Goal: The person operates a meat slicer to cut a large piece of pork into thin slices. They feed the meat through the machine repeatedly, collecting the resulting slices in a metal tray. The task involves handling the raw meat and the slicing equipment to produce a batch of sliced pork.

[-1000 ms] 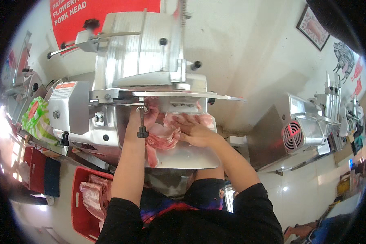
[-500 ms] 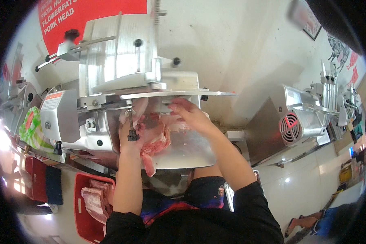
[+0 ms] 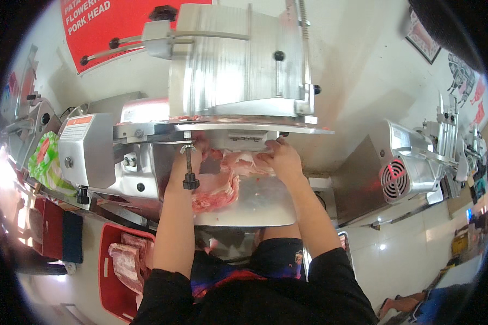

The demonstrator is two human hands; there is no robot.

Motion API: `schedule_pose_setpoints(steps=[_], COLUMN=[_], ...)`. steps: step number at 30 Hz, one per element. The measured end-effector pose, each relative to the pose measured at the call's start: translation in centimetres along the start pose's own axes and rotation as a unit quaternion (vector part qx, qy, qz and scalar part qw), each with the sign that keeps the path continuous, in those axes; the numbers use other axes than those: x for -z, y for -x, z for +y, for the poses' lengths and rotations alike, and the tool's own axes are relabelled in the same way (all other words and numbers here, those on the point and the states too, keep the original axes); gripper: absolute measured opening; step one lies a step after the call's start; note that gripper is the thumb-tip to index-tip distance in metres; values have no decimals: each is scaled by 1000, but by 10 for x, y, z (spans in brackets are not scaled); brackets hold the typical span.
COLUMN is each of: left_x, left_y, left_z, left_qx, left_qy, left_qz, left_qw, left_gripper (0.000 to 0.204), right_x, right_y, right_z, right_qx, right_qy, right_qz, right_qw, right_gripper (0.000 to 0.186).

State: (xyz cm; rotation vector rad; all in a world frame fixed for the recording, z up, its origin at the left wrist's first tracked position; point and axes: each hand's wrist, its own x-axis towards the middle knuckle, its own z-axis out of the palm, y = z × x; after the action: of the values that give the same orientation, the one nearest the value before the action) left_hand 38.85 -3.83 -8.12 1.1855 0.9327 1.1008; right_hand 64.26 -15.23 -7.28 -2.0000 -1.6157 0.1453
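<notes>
A steel meat slicer [image 3: 87, 151] stands in front of me, its ribbed sliding carriage [image 3: 238, 59] above the blade side. Thin raw pork slices [image 3: 246, 162] lie spread on the steel receiving tray [image 3: 263, 203], just under the slicer's long horizontal bar. My right hand [image 3: 283, 160] has its fingers closed on the right edge of these slices. To their left is my left hand [image 3: 195, 154], partly hidden behind a threaded rod with a black knob [image 3: 190, 181]; its fingers cannot be made out. A folded heap of sliced pork [image 3: 217, 192] sits nearer me, beside my left forearm.
A red crate [image 3: 107, 271] with large raw pork slabs [image 3: 127, 265] stands on the floor at lower left. Another slicer [image 3: 387, 162] is on the right. A green-and-white plastic bag [image 3: 47, 168] lies left. Below the tray's front edge shows a small pink piece [image 3: 213, 244].
The carriage has slid right. My right hand has moved right and closed on the slices, which now lie flatter. The slice hanging over the tray's front edge has left it.
</notes>
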Motion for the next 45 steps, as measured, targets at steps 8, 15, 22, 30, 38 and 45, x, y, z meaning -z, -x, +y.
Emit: schedule_pose_setpoints(steps=[8,15,22,30,38,45], left_x=[23,3,-57,-46,4,-9], left_y=[-46,8,76,17,-18,-17], left_z=[-30,9,27,5,8,4], left_qx=[178,53,2,-101,84,125], left_qy=[637,506,176,-500,460,551], left_qz=[-93,144,-118,-106,-23,-76], left_qw=[744,849,977,854,884,821], left_gripper=[20,23,34,29,26,50], right_x=[-28,-20,0,1,-30,-55], right_y=[25,15,23,25,9,7], right_z=[-16,-8,-42,14,80,123], right_qx=[306,289,75,14,17,-107], right_qy=[46,53,-497,37,-172,-439], right_qz=[-49,-114,-63,69,174,79], right_qw=[950,949,862,997,969,888], right_gripper=[49,55,43,47,42,36])
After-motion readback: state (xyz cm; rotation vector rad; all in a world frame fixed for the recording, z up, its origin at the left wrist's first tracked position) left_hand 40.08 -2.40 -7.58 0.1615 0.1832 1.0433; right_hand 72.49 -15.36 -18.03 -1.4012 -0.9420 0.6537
